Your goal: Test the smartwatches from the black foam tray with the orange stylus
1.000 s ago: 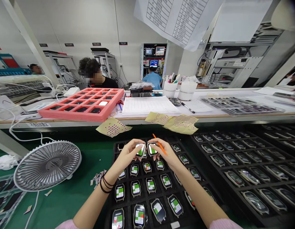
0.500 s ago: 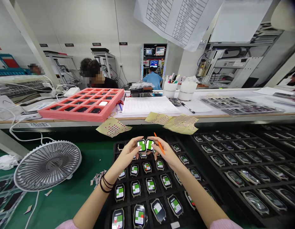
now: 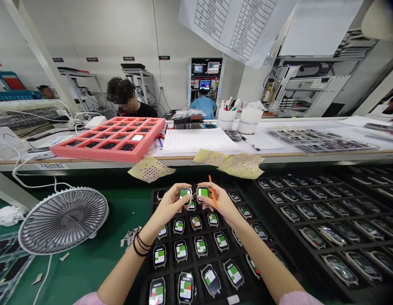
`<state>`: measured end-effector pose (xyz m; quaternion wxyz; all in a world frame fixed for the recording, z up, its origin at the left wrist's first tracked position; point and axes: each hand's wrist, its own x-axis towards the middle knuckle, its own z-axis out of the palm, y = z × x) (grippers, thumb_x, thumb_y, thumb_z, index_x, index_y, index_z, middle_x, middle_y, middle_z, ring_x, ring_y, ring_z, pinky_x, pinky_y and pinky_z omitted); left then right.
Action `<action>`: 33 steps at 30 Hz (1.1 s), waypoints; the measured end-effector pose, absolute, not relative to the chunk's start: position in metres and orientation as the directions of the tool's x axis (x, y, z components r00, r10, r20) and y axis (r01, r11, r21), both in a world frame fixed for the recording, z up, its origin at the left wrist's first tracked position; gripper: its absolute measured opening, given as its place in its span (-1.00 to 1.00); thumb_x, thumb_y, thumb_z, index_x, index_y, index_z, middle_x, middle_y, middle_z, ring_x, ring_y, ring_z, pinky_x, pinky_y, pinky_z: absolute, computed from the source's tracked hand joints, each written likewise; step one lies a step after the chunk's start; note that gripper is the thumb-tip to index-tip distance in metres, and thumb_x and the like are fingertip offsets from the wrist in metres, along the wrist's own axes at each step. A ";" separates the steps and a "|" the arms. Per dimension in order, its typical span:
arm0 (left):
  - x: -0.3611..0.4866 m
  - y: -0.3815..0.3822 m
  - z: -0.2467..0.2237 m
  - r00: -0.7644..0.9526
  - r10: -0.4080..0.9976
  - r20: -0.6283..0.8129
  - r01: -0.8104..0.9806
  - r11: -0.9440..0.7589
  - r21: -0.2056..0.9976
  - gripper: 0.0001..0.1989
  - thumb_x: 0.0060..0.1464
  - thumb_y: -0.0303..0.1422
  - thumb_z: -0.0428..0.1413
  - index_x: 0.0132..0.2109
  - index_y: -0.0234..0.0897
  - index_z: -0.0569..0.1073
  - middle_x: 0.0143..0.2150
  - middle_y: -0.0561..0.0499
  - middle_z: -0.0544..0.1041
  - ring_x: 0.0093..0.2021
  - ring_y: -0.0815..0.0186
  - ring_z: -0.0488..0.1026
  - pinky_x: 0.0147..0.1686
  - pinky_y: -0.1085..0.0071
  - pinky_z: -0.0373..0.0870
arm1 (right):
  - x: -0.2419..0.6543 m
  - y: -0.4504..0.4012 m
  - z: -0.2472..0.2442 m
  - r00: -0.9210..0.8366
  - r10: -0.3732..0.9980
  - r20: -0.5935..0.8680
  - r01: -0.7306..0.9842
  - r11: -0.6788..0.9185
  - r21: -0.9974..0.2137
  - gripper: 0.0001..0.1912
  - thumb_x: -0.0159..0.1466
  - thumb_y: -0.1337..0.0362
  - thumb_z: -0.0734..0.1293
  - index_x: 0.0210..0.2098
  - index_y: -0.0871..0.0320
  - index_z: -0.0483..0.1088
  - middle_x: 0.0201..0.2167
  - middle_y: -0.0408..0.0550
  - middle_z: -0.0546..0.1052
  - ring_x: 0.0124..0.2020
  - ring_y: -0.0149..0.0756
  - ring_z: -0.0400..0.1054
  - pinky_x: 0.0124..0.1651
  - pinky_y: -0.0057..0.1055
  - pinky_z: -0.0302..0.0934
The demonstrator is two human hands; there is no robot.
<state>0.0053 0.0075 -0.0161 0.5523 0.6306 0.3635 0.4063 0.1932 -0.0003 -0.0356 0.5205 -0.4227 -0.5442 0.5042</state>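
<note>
My left hand point(image 3: 174, 201) grips a smartwatch without a strap point(image 3: 185, 194), its lit screen green and white, thumb over the lower edge. Close beside it, my right hand point(image 3: 218, 198) has a second smartwatch point(image 3: 203, 193) with a similar lit screen. A thin orange stick point(image 3: 213, 190) is also tucked between the fingers of my right hand. Both watches are held above a black foam tray point(image 3: 190, 264), where rows of strapless watches sit in slots. Most of those show green and white screens, and a few have red patches. My forearms cover part of the tray.
At right is another black tray with darker-screened watches point(image 3: 338, 235). A grey fan point(image 3: 64, 220) stands at left on the green mat point(image 3: 120, 203). On the shelf ahead are a pink foam tray point(image 3: 139, 152), paper sheets point(image 3: 199, 140) and a pen point(image 3: 250, 143). Yellow dotted sheets point(image 3: 241, 164) hang from its edge.
The two watches have moved apart slightly, and the left one is tilted more. The orange stick stands more upright in my right hand.
</note>
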 end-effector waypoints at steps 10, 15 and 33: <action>0.008 0.005 -0.010 0.382 0.922 0.062 0.003 -0.068 0.998 -0.60 0.02 -0.02 0.11 -0.21 -0.29 0.41 -0.45 0.07 0.39 -0.55 0.45 0.25 -0.65 0.57 0.16 | 0.193 -0.008 -0.026 -0.054 0.994 0.097 -0.046 0.094 -0.994 -0.73 0.07 0.11 0.43 -0.32 0.14 0.45 -0.55 -0.22 0.35 -0.71 -0.56 0.10 -0.70 -0.54 0.08; 0.007 0.004 -0.008 0.397 0.917 0.044 0.016 -0.055 0.998 -0.62 0.10 -0.04 0.05 -0.17 -0.28 0.42 -0.43 0.06 0.41 -0.53 0.44 0.29 -0.62 0.57 0.20 | 0.192 -0.010 -0.024 -0.060 0.992 0.109 -0.077 0.104 -0.992 -0.70 0.13 0.04 0.38 -0.32 0.16 0.44 -0.50 -0.15 0.39 -0.63 -0.51 0.16 -0.67 -0.57 0.09; 0.007 0.015 -0.033 0.438 0.879 0.186 -0.084 -0.167 0.982 -0.50 0.09 -0.24 0.10 0.17 -0.22 0.26 -0.05 -0.10 0.42 -0.28 0.31 0.40 -0.45 0.46 0.33 | 0.192 -0.002 -0.033 -0.116 0.985 0.131 -0.109 0.119 -0.987 -0.61 0.07 0.11 0.43 -0.15 0.12 0.38 -0.45 -0.19 0.36 -0.62 -0.47 0.31 -0.68 -0.55 0.05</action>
